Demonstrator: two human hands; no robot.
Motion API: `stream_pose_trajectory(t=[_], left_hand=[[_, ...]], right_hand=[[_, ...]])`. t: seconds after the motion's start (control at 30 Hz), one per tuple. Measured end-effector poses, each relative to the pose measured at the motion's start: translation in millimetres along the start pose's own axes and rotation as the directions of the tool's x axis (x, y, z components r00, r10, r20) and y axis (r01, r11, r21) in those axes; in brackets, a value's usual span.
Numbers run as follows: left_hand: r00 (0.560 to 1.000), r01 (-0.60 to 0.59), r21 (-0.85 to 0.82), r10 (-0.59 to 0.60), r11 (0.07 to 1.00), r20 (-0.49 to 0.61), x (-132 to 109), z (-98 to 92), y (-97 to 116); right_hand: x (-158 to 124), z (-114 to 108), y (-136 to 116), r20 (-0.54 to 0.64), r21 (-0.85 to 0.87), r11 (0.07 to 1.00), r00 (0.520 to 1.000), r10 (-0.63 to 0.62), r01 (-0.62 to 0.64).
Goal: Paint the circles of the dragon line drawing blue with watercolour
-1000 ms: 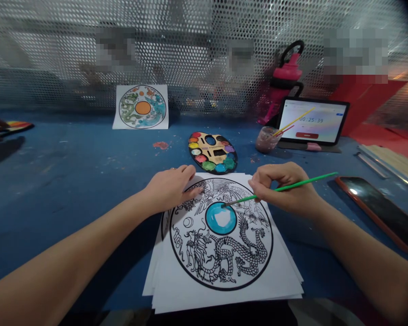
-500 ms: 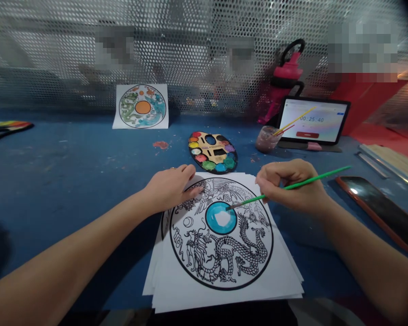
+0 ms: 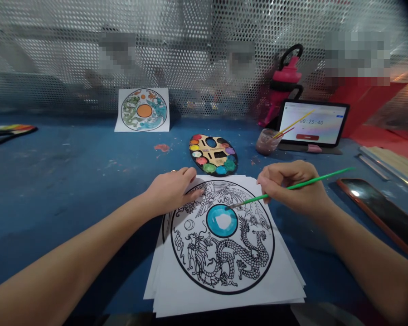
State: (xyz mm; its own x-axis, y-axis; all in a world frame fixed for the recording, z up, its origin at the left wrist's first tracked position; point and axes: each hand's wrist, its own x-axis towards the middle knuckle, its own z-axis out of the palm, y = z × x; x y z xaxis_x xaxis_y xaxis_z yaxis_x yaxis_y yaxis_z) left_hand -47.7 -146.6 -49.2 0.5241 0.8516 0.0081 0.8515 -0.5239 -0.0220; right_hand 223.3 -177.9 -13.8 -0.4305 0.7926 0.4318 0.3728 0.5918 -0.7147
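Your slim green paintbrush (image 3: 309, 182) slants over the paper (image 3: 224, 249), dark tip at its partly painted blue circle (image 3: 222, 220). Your right hand (image 3: 290, 197) pinches the paintbrush near the paper's right edge; your left hand (image 3: 170, 191), thumb spread, rests on its upper left.

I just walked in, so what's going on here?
A person's right hand holds a thin green-handled paintbrush, its tip near the top of the central blue circle on a white paper sheet printed with black dragon and bird outlines. The left hand rests on the sheet's upper left. The circle has a bare white patch inside; the outlines around it are uncoloured. Just beyond lies an oval palette of coloured paints.
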Motion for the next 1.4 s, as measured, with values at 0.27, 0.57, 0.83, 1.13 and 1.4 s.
stream_pose_trajectory(t=[0.27, 0.57, 0.83, 1.13, 1.4], left_hand=[[1.0, -0.002, 0.028, 0.003, 1.0, -0.016, -1, 3.0, 0], [1.0, -0.009, 0.008, 0.009, 1.0, -0.015, 1, 3.2, -1], [1.0, -0.018, -0.073, 0.016, 0.997, -0.024, -2, 1.4, -5], [0.997, -0.034, -0.369, 0.005, 0.929, -0.08, -11, -35.0, -27], [0.997, -0.011, -0.339, -0.017, 0.941, -0.077, -56, -81.9, -24]], right_hand=[[2, 7, 1, 0.111, -0.098, 0.995, 0.994, -0.007, 0.018], [0, 3, 1, 0.026, 0.009, 1.0, 1.0, -0.011, 0.01], [-2, -5, -6, 0.047, 0.137, 0.991, 0.999, -0.008, 0.002], [-18, 12, -55, 0.425, -0.499, 0.724, 0.862, -0.275, 0.477], [-71, 70, -71, 0.483, -0.55, 0.599, 0.807, -0.34, 0.582]])
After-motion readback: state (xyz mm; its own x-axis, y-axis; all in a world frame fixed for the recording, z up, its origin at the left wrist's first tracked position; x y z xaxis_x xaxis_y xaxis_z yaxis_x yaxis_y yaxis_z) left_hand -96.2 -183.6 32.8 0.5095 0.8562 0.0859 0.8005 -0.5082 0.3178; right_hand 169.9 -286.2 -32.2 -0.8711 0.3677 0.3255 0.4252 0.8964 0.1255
